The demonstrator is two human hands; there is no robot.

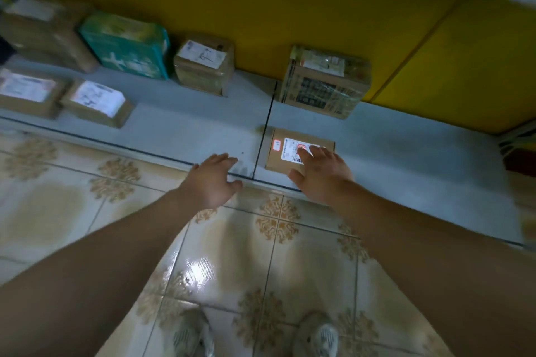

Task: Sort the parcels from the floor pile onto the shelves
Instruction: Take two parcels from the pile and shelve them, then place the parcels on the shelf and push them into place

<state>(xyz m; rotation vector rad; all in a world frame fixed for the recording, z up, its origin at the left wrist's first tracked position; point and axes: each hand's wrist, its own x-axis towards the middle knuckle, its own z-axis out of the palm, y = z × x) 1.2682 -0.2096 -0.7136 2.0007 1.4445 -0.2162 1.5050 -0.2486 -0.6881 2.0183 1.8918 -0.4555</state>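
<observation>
A small flat cardboard parcel (280, 153) with a white label and a red glowing spot lies near the front edge of the low grey shelf (185, 124). My right hand (322, 174) hovers over its near right corner with fingers spread and relaxed, the fingertips over the label; whether they touch it I cannot tell. My left hand (213, 180) is open just left of the parcel, above the shelf's front edge, and holds nothing.
More parcels stand on the shelf: a taped box (324, 81) at the back, a small box (204, 64), a green pack (127, 46), and flat labelled boxes (95, 103) at the left. A yellow wall (290, 3) backs the shelf. Tiled floor (72, 200) lies below.
</observation>
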